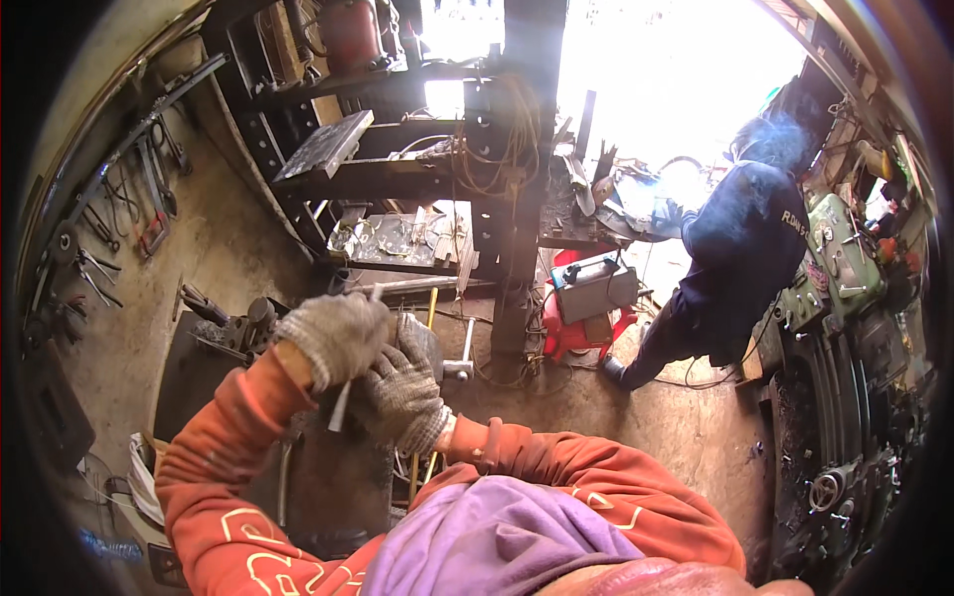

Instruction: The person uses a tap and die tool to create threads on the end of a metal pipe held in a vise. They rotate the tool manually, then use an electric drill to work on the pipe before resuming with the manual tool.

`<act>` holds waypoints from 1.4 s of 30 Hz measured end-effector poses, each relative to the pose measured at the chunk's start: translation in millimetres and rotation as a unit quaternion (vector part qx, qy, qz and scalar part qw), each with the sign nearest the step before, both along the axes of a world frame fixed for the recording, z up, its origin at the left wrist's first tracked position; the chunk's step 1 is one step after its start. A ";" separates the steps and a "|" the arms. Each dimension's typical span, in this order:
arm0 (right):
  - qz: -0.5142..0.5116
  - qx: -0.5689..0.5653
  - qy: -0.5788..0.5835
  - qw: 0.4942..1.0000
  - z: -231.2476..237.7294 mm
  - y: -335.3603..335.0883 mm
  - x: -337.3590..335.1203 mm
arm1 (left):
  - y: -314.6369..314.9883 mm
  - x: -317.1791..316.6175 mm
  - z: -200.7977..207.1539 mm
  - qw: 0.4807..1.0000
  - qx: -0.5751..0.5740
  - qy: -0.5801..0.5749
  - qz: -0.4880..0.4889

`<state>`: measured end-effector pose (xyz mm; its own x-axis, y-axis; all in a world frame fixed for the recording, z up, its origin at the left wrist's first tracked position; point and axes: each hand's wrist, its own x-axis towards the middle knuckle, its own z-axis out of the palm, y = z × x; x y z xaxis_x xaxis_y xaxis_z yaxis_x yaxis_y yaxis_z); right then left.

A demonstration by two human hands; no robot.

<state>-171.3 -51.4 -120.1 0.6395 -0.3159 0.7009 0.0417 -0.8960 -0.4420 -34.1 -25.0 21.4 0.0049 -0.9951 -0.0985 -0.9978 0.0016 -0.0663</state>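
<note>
My left hand, in a grey knit work glove, is closed round a thin, flat metal bar. The bar slants down out of the fist, and its other end pokes out above the knuckles. Just right of it and lower, my right hand wears the same kind of glove. Its fingers are bent against the grey body of a bench vise, and what they grip is hidden. The vise's T-shaped handle sticks out to the right. A thin yellow rod runs upright past the vise.
A dark workbench lies beneath my hands. Pliers and clamps hang on a rail at left. A steel frame with coiled wire stands ahead. At right a person bends over bright, smoky work near a grey machine on a red stool.
</note>
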 end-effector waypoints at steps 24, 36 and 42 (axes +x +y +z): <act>0.031 -0.008 0.043 0.999 -9.1 -6.1 0.3 | 2.9 52.9 -24.8 0.977 -0.146 0.128 0.088; 0.026 -0.039 -0.002 0.999 1.7 -11.1 -4.0 | 73.6 -5.9 11.3 0.970 -0.012 0.236 0.060; 0.043 -0.052 0.014 0.998 9.4 -13.2 -7.9 | 20.7 1.0 19.0 0.960 -0.162 -0.038 -0.226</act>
<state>-179.1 -64.6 -110.8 0.6807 -0.1862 0.7085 0.1089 -0.9307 -0.3493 -33.1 -4.3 40.3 -0.4398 -0.8756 0.1997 -0.8921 0.4002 -0.2099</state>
